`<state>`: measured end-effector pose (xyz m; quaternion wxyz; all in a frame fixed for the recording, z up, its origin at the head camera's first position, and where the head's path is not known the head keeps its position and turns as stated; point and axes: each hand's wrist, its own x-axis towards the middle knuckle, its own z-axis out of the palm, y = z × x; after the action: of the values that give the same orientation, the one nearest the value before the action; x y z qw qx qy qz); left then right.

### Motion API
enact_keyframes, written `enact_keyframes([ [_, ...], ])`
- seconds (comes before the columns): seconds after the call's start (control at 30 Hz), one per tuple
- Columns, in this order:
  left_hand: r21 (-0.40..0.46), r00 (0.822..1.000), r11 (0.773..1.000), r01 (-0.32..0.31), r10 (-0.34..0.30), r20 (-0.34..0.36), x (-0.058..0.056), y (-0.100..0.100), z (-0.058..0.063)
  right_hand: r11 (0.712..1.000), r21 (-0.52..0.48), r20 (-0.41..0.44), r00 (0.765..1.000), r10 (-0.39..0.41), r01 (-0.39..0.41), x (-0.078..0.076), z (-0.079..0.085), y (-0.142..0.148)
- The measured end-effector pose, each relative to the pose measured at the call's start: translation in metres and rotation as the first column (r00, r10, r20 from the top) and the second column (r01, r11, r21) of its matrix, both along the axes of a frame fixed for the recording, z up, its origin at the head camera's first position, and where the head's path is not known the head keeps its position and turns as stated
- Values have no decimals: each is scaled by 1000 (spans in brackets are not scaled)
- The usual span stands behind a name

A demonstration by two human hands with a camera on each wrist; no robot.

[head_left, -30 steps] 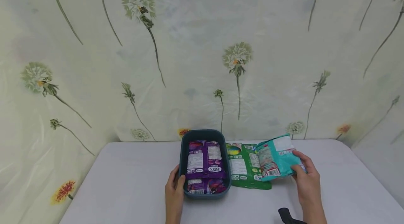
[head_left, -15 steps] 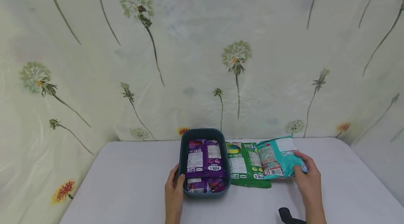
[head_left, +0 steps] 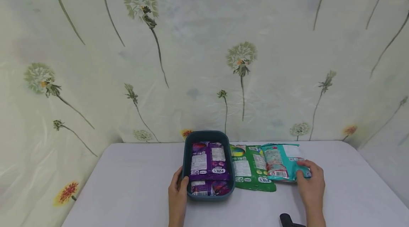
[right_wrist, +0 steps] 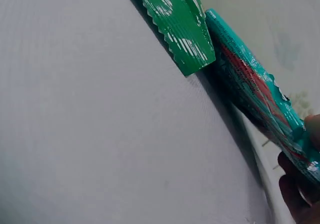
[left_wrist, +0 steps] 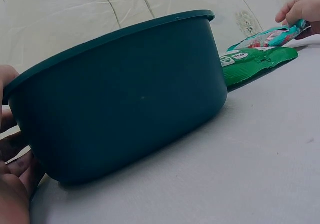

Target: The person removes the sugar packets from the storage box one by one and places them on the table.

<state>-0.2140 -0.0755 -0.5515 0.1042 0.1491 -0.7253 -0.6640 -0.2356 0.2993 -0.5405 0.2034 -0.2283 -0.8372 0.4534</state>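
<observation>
In the head view my left hand [head_left: 177, 193] grips the left side of a dark teal plastic tub [head_left: 209, 198], thumb at the rim and fingers along the outer wall. Inside the tub lie a purple candy bag [head_left: 209, 163] and, nearer me, another purple bag [head_left: 199, 188] partly covered by it. My right hand [head_left: 311, 186] pinches a turquoise candy bag [head_left: 278, 163] by its right end, thumb on top. In the right wrist view the turquoise bag [right_wrist: 260, 93] slants from those fingers, its far end close beside a green candy bag [right_wrist: 175, 28].
The green bag [head_left: 246, 168] lies against the right side of the tub, between it and the turquoise bag. A black object [head_left: 289, 220] shows at the bottom edge near the right forearm. Behind the white table [head_left: 137, 173] hangs a flower-patterned curtain [head_left: 191, 60].
The turquoise bag has come down from its tilted pose and lies flatter, a little farther right, overlapping less of the green bag. My right hand has lowered with it. The left hand stays at the tub.
</observation>
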Motion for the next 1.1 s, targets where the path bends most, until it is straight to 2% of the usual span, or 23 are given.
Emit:
enact_keyframes([
  [0.17,-9,1000,1000,2,-2,-11,1,0,1,1000,21,31,999,6,-6,-1,-1,0],
  [0.33,16,1000,1000,13,-13,-25,1,-1,2,999,30,62,998,14,-16,-2,-1,1],
  [0.57,32,1000,999,20,-19,-24,1,-1,-1,1000,-19,98,995,26,-24,0,-1,2],
  [0.77,34,999,999,17,-16,-31,2,0,-1,1000,-13,152,988,23,-21,0,-1,4],
  [0.93,38,999,999,15,-13,-48,3,0,0,997,22,184,981,64,-69,-1,-2,6],
  [1.1,27,999,1000,14,-13,-42,1,-2,0,988,-11,257,954,152,-155,-4,5,7],
])
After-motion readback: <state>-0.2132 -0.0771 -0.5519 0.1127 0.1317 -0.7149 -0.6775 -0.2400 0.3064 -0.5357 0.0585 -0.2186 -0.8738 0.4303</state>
